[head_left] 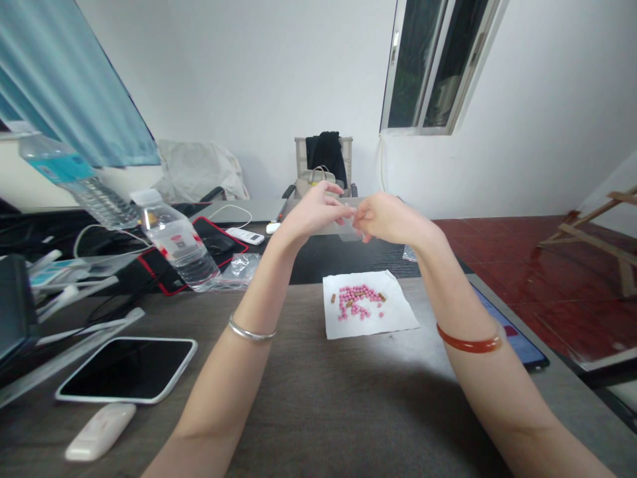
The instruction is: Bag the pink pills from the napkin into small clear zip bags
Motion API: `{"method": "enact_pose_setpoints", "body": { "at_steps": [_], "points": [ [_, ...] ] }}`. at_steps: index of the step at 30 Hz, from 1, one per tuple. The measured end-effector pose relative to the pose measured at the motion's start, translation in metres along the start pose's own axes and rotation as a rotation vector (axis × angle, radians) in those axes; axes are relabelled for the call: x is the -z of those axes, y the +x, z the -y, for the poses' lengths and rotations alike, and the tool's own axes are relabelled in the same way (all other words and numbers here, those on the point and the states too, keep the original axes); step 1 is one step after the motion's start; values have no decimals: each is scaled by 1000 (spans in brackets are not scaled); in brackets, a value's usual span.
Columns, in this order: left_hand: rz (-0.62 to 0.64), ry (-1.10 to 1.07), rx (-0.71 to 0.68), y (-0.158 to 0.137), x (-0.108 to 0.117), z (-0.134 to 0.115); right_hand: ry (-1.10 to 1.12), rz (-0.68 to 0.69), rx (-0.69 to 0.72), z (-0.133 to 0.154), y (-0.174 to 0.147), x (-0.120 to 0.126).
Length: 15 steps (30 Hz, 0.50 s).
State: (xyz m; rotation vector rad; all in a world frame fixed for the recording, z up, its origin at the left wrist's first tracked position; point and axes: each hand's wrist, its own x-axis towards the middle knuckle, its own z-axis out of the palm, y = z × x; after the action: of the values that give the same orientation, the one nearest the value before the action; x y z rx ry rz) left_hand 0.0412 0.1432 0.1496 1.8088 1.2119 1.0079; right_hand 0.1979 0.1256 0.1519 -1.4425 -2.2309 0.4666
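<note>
My left hand (318, 211) and my right hand (388, 218) meet in the air above the far part of the desk, fingers bent and pinched together. Between them is a small, see-through plastic bag (347, 232), faint against the background, so its exact shape is hard to make out. Below, on the desk, lies a white paper sheet (368, 328). Many round pink pills (355, 299) are heaped on it, with several brown capsules (333, 299) among and beside them. Neither hand touches the paper.
Left on the desk are a tablet (129, 370), a white mouse-like device (101, 431), two water bottles (176, 242), a white remote (245, 236), cables and a crumpled clear bag (243, 265). A phone (510, 325) lies at the right edge. A chair (301, 149) stands beyond.
</note>
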Motion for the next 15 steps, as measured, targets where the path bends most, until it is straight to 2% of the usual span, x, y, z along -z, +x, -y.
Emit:
{"method": "enact_pose_setpoints", "body": {
  "at_steps": [5,8,11,15],
  "points": [
    [9,6,-26,1,1,0,26,-98,-4,-3,1,-2],
    [93,55,-88,2,1,2,63,-102,2,-4,1,-2],
    [185,125,-141,1,1,3,96,-47,21,-4,-1,-1],
    [187,246,-172,0,-2,4,166,89,20,-4,-3,3]
  ]
}}
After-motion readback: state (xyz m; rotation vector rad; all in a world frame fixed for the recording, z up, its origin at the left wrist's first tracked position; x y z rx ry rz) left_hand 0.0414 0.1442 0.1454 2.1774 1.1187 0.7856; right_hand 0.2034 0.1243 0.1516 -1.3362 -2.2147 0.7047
